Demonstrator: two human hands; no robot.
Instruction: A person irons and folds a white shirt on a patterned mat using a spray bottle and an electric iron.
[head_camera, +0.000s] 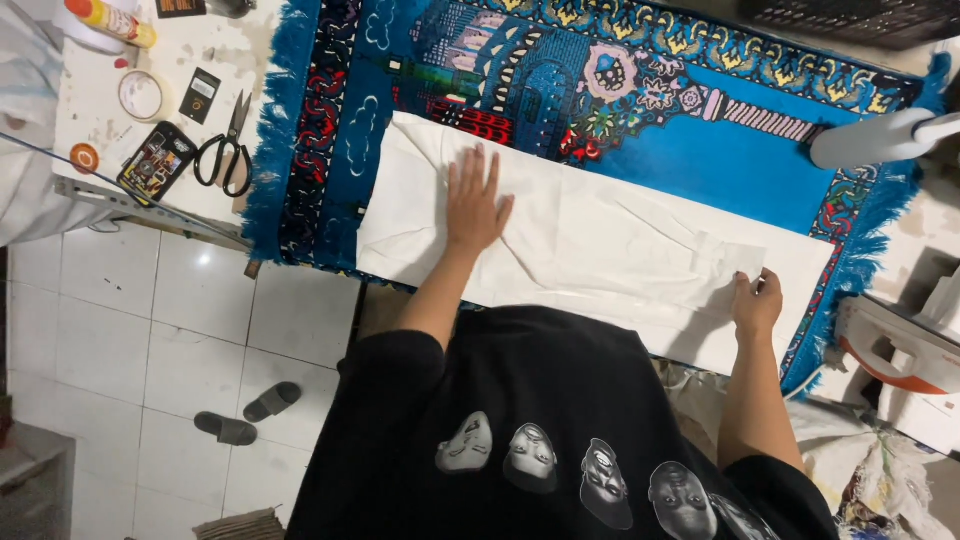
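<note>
1. Pressing flat on a folded white cloth (600, 250), the left hand (476, 208) is spread open, fingers apart and pointing away from the body, palm down on the fabric.
2. The right hand (757, 303) is closed in a pinch on the cloth's near right edge, thumb and fingertips gripping a fold of it.
3. The cloth is laid lengthwise across a blue patterned rug (700, 150) covering the worktop, its long edge nearest the person.
4. The left forearm is stretched forward from the black sleeve; the right forearm is held closer in, bent upward to the cloth's edge.
5. A white iron (880, 138) is seen on the rug beyond the cloth's right end, well apart from both hands.
6. On a white side table (100, 115) at the left, black scissors (228, 150), a roll of tape (141, 95) and a dark phone (156, 162) are laid.
7. Grey slippers (245, 415) are left on the tiled floor below.
</note>
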